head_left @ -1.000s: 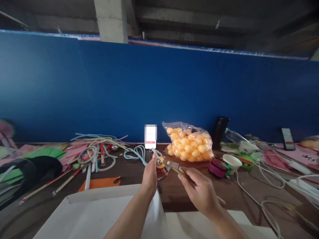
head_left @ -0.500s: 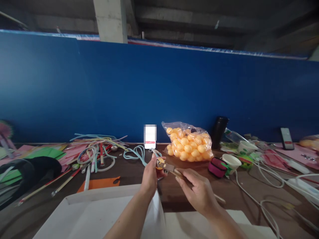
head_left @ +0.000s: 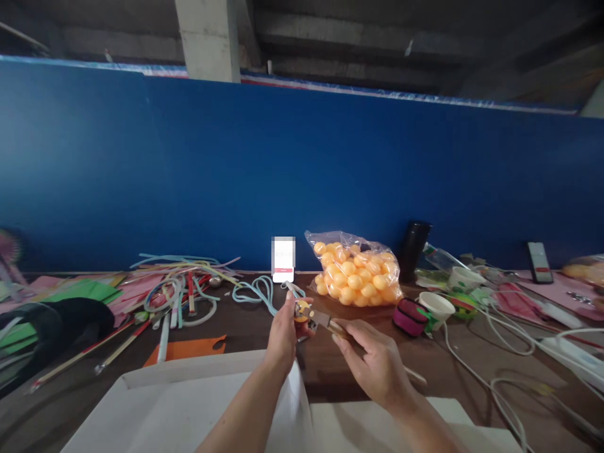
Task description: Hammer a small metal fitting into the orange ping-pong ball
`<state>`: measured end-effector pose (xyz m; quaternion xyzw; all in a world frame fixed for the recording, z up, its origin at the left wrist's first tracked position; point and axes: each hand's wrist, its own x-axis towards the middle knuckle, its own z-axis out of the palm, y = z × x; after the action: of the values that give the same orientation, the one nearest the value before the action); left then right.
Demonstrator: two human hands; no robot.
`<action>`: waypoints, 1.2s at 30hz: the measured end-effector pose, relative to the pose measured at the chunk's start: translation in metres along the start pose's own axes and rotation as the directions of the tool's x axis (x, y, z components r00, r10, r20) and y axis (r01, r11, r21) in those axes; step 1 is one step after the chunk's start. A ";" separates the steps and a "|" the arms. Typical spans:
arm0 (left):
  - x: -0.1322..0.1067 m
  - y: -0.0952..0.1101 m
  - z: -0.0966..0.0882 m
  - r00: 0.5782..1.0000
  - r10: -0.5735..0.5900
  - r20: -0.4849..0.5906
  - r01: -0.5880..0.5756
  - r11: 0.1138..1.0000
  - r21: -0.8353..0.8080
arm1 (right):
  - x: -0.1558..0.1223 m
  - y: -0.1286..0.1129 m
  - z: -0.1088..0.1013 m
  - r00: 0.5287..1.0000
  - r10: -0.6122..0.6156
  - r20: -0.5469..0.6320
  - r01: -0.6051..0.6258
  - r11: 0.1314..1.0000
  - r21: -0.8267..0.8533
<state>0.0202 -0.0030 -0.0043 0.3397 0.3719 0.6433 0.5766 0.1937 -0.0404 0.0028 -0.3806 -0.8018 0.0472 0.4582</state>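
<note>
My left hand [head_left: 282, 340] is closed on a small yellow ball [head_left: 301, 313], which has dark and pale marks on its near face. My right hand [head_left: 375, 358] pinches the handle of a brush-like tool [head_left: 323, 319] with a flat brownish head. Its head points left and meets the right side of the ball; whether it presses on the surface I cannot tell. A small dark patterned piece shows just below the tool's head, by my left fingers. Both hands are held above the dark table, in front of a clear bag [head_left: 356, 277] of yellow balls.
A lit phone [head_left: 283, 259] stands against the blue partition [head_left: 302, 157]. Light blue cord [head_left: 255, 296] lies left of my hands. Further left are tangled strips and coloured paper. On the right are a paper cup [head_left: 436, 307], a magenta pouch [head_left: 410, 316], a black bottle [head_left: 415, 248] and white cables.
The hands, the ball and the tool stay almost in the same place. The whole view has shifted very slightly.
</note>
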 end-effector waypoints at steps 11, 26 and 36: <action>0.000 -0.001 -0.001 1.000 0.023 -0.014 -0.023 0.998 0.058 | 0.001 0.003 0.002 1.000 0.006 -0.008 -0.006 1.000 -0.001; 0.001 0.000 0.000 0.998 0.034 -0.046 -0.030 0.995 0.091 | 0.002 0.000 0.000 0.999 -0.010 -0.040 0.010 1.000 0.000; 0.000 0.001 0.000 0.996 0.012 -0.083 -0.003 0.994 0.108 | 0.000 0.000 0.005 1.000 -0.028 -0.003 0.028 1.000 -0.009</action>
<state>0.0194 -0.0028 -0.0030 0.3444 0.4288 0.6381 0.5389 0.1895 -0.0391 0.0000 -0.3713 -0.8067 0.0367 0.4584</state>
